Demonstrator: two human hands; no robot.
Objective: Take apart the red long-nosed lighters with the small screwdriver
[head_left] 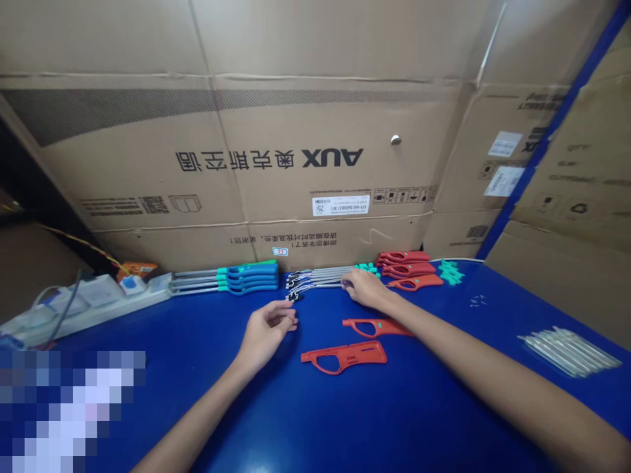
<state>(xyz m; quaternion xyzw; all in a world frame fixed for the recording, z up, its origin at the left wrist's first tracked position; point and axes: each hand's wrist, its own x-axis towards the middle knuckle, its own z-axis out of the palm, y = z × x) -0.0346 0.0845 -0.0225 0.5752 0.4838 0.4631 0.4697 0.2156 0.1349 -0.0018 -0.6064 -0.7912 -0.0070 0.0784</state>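
Note:
My right hand (363,288) is at the metal rods (328,276) near the cardboard wall, its fingers closed around the near rod's right part. Wires and small black parts (296,297) lie at the rods' left ends. My left hand (271,327) hovers just in front of those wires, with its fingers curled and fingertips close together; whether it holds anything is too small to tell. An open red handle shell (365,353) lies on the blue table in front of my hands. Another red shell (377,327) lies behind it, partly under my right forearm.
Blue-handled lighters (254,277) are stacked at back left, beside a white power strip (93,302). At back right are red shells (407,268) and green pieces (449,272). Clear tubes (569,351) lie far right. A cardboard wall (276,118) stands behind.

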